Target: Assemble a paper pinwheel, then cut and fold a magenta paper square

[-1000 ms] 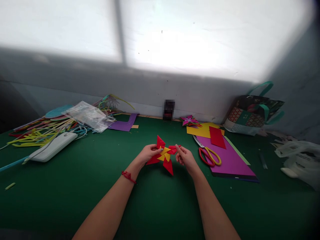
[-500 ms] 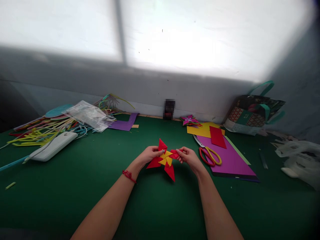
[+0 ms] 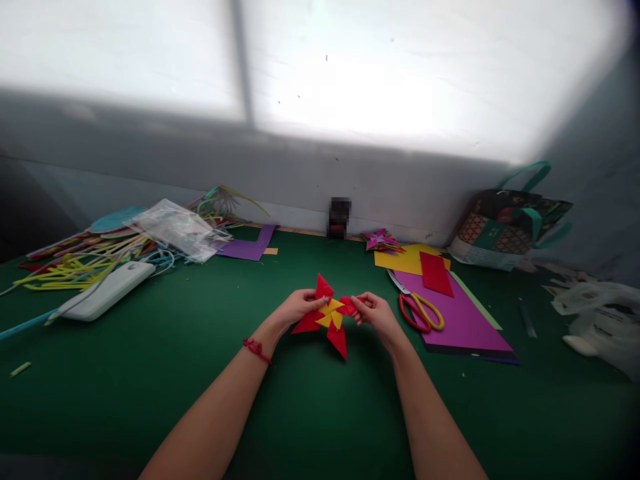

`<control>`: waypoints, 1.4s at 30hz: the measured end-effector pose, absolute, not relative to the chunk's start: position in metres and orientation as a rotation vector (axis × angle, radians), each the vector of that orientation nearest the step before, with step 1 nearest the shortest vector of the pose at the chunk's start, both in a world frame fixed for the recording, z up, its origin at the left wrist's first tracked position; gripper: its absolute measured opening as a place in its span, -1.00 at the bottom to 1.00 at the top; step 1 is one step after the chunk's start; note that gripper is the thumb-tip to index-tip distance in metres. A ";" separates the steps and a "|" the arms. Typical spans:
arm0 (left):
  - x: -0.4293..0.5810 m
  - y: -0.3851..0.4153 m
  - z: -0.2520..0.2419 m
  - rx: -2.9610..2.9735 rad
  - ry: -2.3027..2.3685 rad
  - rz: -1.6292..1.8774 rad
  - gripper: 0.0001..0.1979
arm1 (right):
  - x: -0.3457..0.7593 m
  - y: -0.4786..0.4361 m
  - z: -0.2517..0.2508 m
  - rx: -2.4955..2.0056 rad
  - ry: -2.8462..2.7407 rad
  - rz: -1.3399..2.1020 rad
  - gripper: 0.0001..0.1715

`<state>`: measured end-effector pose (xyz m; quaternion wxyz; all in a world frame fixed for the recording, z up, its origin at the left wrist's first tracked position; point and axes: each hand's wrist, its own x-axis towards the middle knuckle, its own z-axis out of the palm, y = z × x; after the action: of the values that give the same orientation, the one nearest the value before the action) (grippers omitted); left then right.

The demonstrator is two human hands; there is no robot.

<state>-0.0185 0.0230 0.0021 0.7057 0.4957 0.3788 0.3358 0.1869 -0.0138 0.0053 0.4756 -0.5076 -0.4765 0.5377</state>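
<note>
A folded paper star [image 3: 330, 316] with red points and a yellow middle is held just above the green table between my hands. My left hand [image 3: 300, 307] pinches it at the left, thumb lying on the paper near the upper point. Its fingers underneath are hidden. My right hand [image 3: 371, 309] is closed on the right-hand red point, thumb on top and fingers curled below. Two other red points stick out toward the lower left and the bottom, untouched.
Scissors [image 3: 421, 312] with red and yellow handles lie on purple paper [image 3: 467, 323] at right, by a red strip [image 3: 436, 273]. Behind are several stacked paper stars [image 3: 381, 241] and a patterned bag [image 3: 495, 230]. At left sit a white power strip [image 3: 107, 291], coloured stems and a plastic pouch [image 3: 175, 227].
Both hands keep their hold on the paper star. It has shifted and tilted only very slightly, its lower point moving a little up and left.
</note>
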 end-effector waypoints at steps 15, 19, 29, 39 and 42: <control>-0.057 0.051 0.001 0.849 1.152 1.082 -0.61 | 0.209 -0.028 0.023 -1.179 -1.260 1.854 -0.75; -0.055 0.050 0.001 0.835 1.155 1.119 -0.64 | 0.199 -0.023 0.023 -1.078 -0.938 1.498 -0.73; -0.053 0.049 0.001 0.843 1.159 1.113 -0.65 | 0.192 -0.021 0.017 -1.059 -0.905 1.567 -0.36; -0.032 0.041 -0.002 0.895 1.236 1.100 -0.74 | 0.198 0.025 -0.007 -1.698 -1.357 0.892 -0.76; -0.018 0.034 0.001 0.969 1.178 1.060 -0.72 | 0.200 0.057 -0.006 -1.879 -1.440 0.633 -0.71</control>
<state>-0.0184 0.0345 0.0007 0.5987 0.4178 0.5081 0.4570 0.1996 0.0571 -0.0056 0.3388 -0.7213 -0.5529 0.2432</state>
